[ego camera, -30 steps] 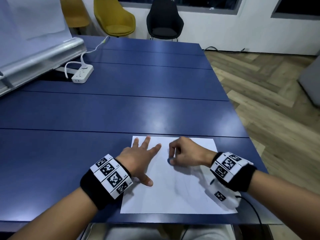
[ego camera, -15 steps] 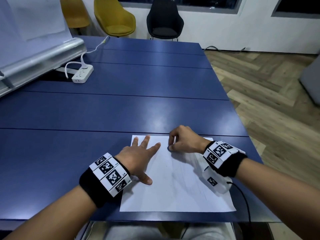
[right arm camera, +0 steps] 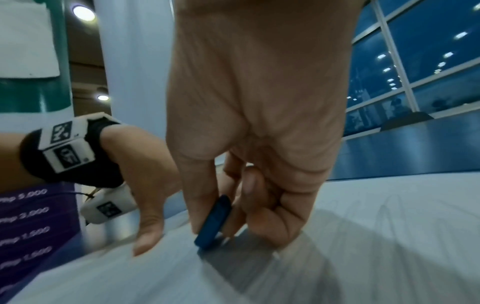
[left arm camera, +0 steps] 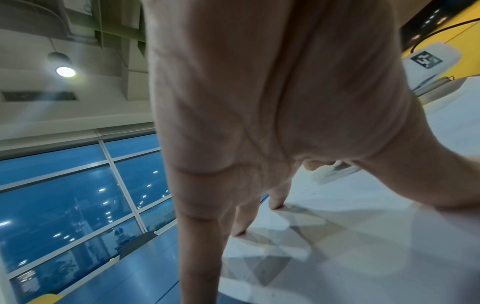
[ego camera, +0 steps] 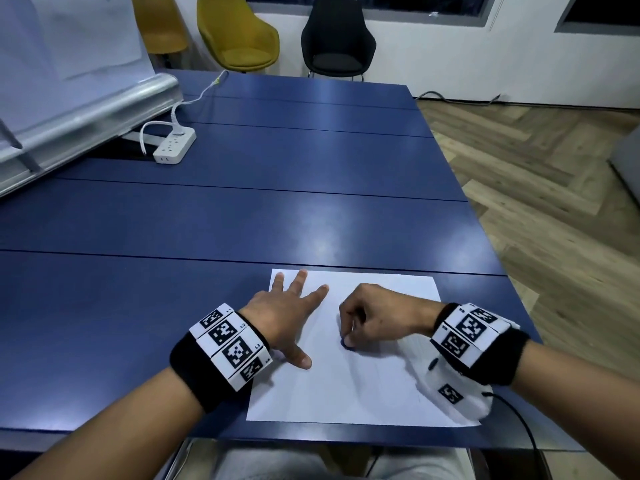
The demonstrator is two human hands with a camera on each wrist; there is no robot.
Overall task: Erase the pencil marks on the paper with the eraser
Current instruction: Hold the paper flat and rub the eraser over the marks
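Right wrist view: the right hand [right arm camera: 249,115] pinches the blue eraser [right arm camera: 213,223] steeply upright on the paper [ego camera: 346,386], the left hand [ego camera: 284,317] spread flat beside it.

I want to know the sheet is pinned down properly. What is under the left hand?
Under the left hand lies the white paper, its spread fingers pressing the sheet's left part onto the blue table. Any pencil marks beneath the palm are covered and cannot be seen.
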